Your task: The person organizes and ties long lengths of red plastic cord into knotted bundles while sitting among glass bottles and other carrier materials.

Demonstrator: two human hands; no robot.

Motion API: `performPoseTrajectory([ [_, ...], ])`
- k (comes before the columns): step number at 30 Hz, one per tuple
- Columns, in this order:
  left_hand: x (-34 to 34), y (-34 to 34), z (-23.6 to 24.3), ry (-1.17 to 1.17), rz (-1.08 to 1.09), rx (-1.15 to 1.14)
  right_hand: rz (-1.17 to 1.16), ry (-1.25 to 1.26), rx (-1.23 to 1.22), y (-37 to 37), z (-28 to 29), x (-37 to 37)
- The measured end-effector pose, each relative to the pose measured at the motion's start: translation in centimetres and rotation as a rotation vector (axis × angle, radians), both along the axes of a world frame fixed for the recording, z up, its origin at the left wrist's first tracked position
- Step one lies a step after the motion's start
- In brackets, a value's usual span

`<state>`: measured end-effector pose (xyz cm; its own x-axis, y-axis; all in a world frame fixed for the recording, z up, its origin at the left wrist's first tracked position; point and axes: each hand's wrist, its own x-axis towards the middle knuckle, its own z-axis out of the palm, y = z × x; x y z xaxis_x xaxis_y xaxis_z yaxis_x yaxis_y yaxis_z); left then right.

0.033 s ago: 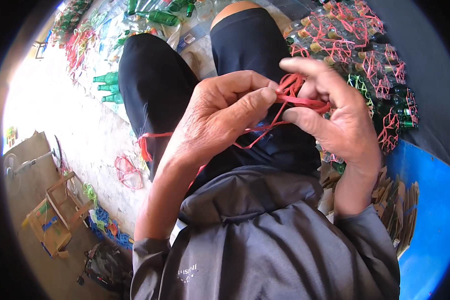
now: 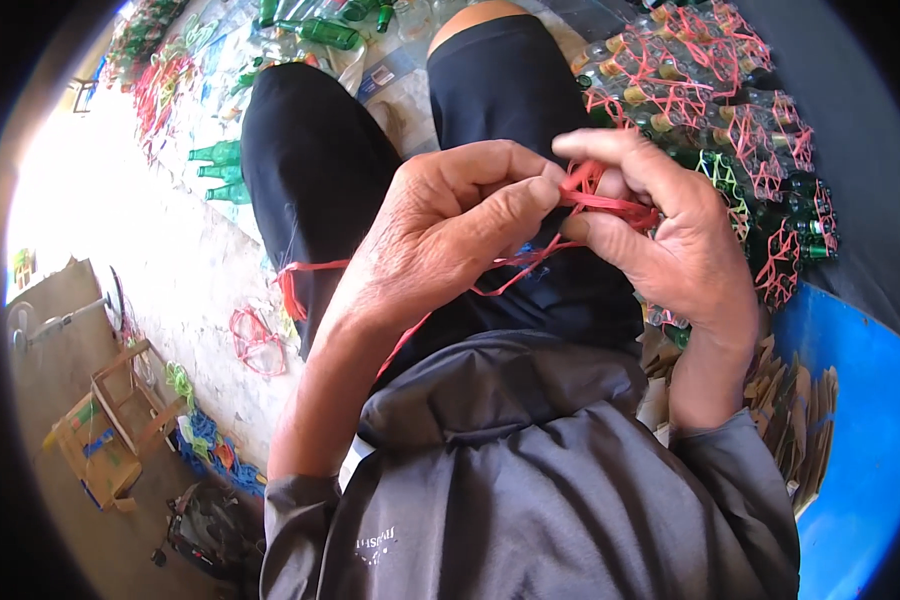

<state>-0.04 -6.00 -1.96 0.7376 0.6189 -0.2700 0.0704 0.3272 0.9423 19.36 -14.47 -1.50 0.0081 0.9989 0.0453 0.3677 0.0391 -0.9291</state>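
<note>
Cord [image 2: 615, 205], red and flat, hangs gathered in a small tangle of loops between the two hands, above the lap of the person's black trousers [image 2: 315, 160]. The left hand [image 2: 450, 220] pinches one side of it between thumb tip and forefinger. The right hand [image 2: 675, 220] has its thumb against the lower loops and its curled fingers among them, with the forefinger stretched out above; how firmly it grips, I cannot tell. Thin red strands trail from beneath the left hand across the thighs. On the pale floor [image 2: 210, 300] to the left lies a loose red coil [image 2: 256, 340], with green bottles [image 2: 225, 170] farther up. Bottles in red netting [image 2: 710, 90] crowd the upper right, and flattened cardboard [image 2: 805, 425] stands beside a blue panel [image 2: 860, 420].
</note>
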Motion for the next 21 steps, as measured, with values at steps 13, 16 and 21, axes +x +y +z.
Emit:
performPoseTrajectory([
  [13,-8.2,1.2,3.1,0.149,0.12,0.038,-0.157,0.18,-0.023,1.2,-1.5,1.4],
  [16,-11.5,1.7,3.0,0.147,0.164,0.068,-0.233,0.218,0.012,1.3,-1.6,1.9],
  [21,-17.2,2.0,3.5,0.192,0.299,0.305,-0.294,0.339,0.014,1.7,-1.7,3.4],
])
